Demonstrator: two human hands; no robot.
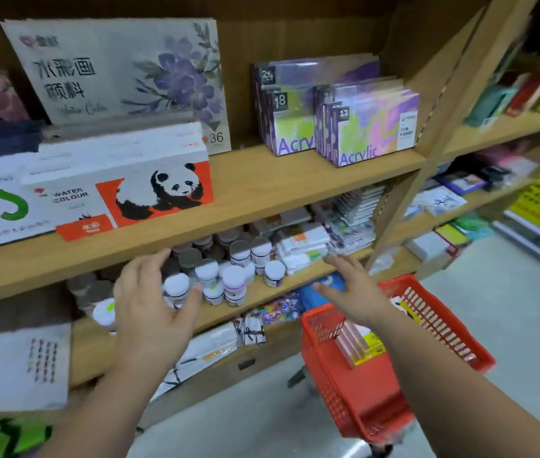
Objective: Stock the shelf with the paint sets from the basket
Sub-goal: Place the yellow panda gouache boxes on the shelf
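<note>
Red basket [361, 401] sits just below my right hand [354, 292], with slim paint sets [356, 345] leaning inside; I cannot count them. Both hands are spread wide and hold nothing, my left hand [149, 305] by the white-lidded jars [239, 276]. Bare shelf [255, 190] lies between one panda box [149, 190] and two Acrylic rows [371, 133].

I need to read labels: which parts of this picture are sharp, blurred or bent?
Head view: panda box and Acrylic sets read clearly; left hand, right hand and red basket look blurred; the wide lens bows the shelf board.
</note>
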